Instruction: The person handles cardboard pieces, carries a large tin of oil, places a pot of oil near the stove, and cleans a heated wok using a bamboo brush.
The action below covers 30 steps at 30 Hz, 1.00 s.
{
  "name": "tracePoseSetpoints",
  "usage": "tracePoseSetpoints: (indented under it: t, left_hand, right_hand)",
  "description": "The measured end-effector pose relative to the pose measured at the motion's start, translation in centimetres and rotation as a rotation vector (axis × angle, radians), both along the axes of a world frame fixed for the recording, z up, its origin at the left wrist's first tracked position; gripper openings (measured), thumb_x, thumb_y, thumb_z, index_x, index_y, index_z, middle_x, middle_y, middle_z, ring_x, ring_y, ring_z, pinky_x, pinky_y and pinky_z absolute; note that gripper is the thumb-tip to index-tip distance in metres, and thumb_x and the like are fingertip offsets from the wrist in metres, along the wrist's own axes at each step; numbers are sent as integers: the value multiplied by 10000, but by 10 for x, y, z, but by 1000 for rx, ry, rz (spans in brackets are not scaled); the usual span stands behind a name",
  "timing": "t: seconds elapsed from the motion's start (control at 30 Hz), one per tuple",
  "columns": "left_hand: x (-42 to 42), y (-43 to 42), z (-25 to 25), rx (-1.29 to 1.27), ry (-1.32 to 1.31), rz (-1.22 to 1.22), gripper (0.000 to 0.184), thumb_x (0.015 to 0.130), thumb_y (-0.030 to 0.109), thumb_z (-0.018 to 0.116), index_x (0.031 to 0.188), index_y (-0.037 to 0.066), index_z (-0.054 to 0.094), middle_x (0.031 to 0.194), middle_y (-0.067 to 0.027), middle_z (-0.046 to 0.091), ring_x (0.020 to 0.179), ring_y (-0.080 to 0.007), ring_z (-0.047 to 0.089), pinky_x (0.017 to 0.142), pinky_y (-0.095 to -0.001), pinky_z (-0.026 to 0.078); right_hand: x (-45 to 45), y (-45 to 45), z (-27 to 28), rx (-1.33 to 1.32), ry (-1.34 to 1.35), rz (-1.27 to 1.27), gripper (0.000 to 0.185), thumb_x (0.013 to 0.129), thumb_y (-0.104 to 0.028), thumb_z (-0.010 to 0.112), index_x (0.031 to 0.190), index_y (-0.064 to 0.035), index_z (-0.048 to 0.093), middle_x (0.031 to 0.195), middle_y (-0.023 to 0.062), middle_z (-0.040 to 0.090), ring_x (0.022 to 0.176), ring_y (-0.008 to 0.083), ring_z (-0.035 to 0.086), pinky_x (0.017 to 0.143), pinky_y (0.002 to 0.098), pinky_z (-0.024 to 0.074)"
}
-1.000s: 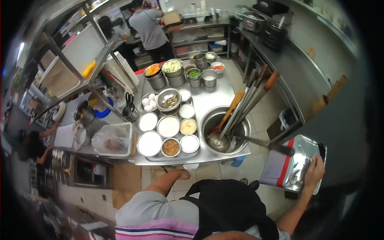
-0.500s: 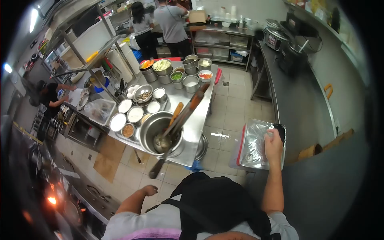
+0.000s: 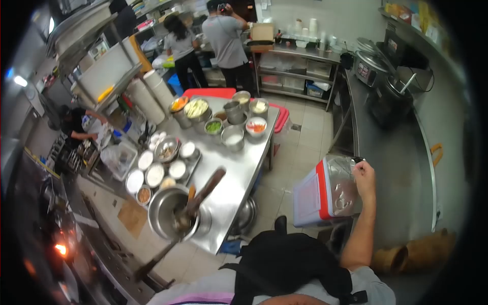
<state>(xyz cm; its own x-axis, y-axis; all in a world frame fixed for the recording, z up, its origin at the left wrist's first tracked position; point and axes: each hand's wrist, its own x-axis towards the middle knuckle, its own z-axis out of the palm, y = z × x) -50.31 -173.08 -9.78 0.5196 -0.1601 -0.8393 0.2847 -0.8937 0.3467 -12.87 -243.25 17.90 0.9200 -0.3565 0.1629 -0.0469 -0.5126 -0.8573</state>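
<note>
My right hand [image 3: 364, 178] is closed at the far right corner of a boxy plastic tub, by a small black part. The tub [image 3: 309, 195] has a pale side and a red band, and is tilted with that side showing. Its shiny, silvery top [image 3: 341, 190] faces my hand. It is beside the right counter; what bears its weight is hidden. My left hand is out of view. To the left, a deep steel pot [image 3: 158, 216] with long-handled utensils [image 3: 203, 195] stands at the corner of the steel table [image 3: 229, 183].
Bowls of white powder [image 3: 154, 174] and pots of cut vegetables [image 3: 196, 108] stand on the table. A long counter [image 3: 391, 168] with cookers [image 3: 368, 66] runs along the right. A flame [image 3: 61, 249] burns at lower left. People [image 3: 223, 43] stand at the back; another person [image 3: 81, 127] works at left.
The tub has tipped, bringing its pale side into view. My right hand has shifted from the silvery top to the far right corner. My left hand has left the view, and the camera has turned.
</note>
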Motion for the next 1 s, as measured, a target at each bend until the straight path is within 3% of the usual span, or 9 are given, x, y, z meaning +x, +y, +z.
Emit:
tracePoseSetpoints:
  t: [0.07,0.37,0.43,0.53,0.63,0.7,0.87,0.97,1.0]
  left_hand:
    - [33,-31,-4,3,-7,92,423,971,357,619,1229,46,745,1183,-143,785,1075,-313,755,896,-436,604]
    - [183,-157,-47,-89,-43,401,433,979,378,621,1222,43,750,1165,-138,789,1045,-295,758,861,-427,605]
    - [214,-190,-79,-133,-158,336,435,981,382,621,1220,43,750,1161,-137,790,1038,-291,759,853,-425,606]
    - [269,-231,-129,-163,-631,-27,438,984,389,622,1218,42,752,1156,-136,792,1028,-284,760,841,-423,606]
    - [367,-285,-82,-202,-57,995,521,1030,507,598,1279,70,735,1129,-110,782,909,-230,726,764,-394,589]
    - [457,-332,3,-338,-165,1238,628,1046,624,562,1343,88,699,1104,-97,755,847,-201,673,737,-370,567]
    - [619,-432,17,-657,-342,1912,887,1038,744,487,1596,59,409,1187,-100,688,876,-212,643,789,-419,555]
    - [709,-460,22,-584,-478,2148,842,1042,737,488,1580,93,425,1224,-110,680,878,-223,645,783,-433,559]
    - [736,-463,24,-560,-506,2199,738,1068,685,476,1549,126,460,1246,-114,679,893,-229,648,779,-428,559]
  right_hand:
    - [49,-11,12,151,-49,-14,160,1005,-137,696,864,-87,639,662,-65,536,595,23,459,532,242,336]
    - [252,-102,51,43,-132,98,386,1076,-247,684,739,-110,554,643,-84,475,591,26,390,538,258,277]
    - [301,-116,55,61,-124,108,399,1079,-250,683,732,-113,540,647,-87,467,597,20,385,537,254,273]
    - [382,-130,52,122,-116,122,386,1083,-245,676,743,-113,550,660,-89,473,600,18,387,538,245,283]
    - [479,-147,32,181,-116,216,362,1085,-243,672,765,-109,568,668,-83,488,599,18,406,541,233,303]
    - [545,-154,17,178,-54,293,310,1079,-230,680,806,-103,602,681,-75,519,606,20,433,545,223,322]
    - [723,-172,-17,237,71,503,223,1050,-190,707,870,-69,659,720,-44,594,661,41,519,600,233,392]
    - [809,-162,-15,191,144,619,207,1023,-171,718,862,-49,673,720,-39,606,666,43,520,605,242,393]
    - [839,-149,-6,199,131,654,207,1023,-171,718,862,-49,673,720,-39,606,666,43,520,605,242,393]
